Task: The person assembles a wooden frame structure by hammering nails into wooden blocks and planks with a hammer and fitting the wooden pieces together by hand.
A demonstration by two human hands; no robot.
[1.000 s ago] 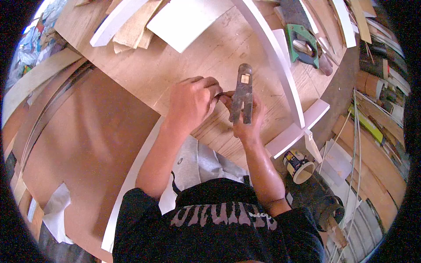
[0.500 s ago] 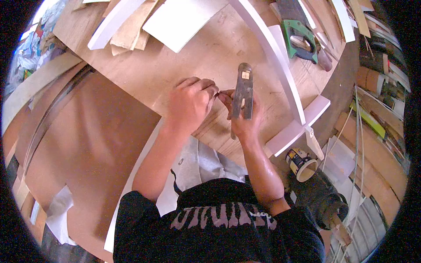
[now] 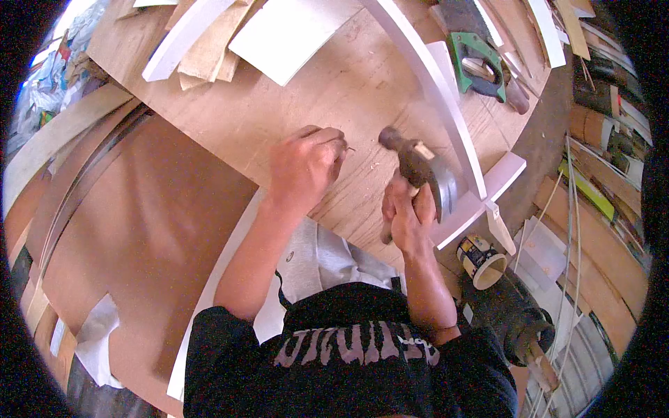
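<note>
My left hand (image 3: 306, 161) is closed in a pinch above the wooden tabletop (image 3: 244, 129). A thin dark nail (image 3: 351, 148) sticks out from between its fingertips, pointing right. My right hand (image 3: 409, 212) is wrapped round the handle of a claw hammer (image 3: 418, 160). The hammer's round face points up and left, towards my left hand, and its claw curves down to the right. A gap separates the hammer from the nail. Right of the hammer, a long curved white strip (image 3: 446, 97) ends at a short white board (image 3: 505, 174).
A green-handled handsaw (image 3: 477, 66) lies at the far right of the tabletop. White panels (image 3: 289, 38) and wood offcuts lie at the back. On the right are a tub (image 3: 481, 261) and a dark power tool (image 3: 512, 317). A brown sheet (image 3: 139, 230) covers the left.
My right hand has moved away from my left hand, to the right and closer to me, turning the hammer so that its face points left. My left hand has stayed nearly in place.
</note>
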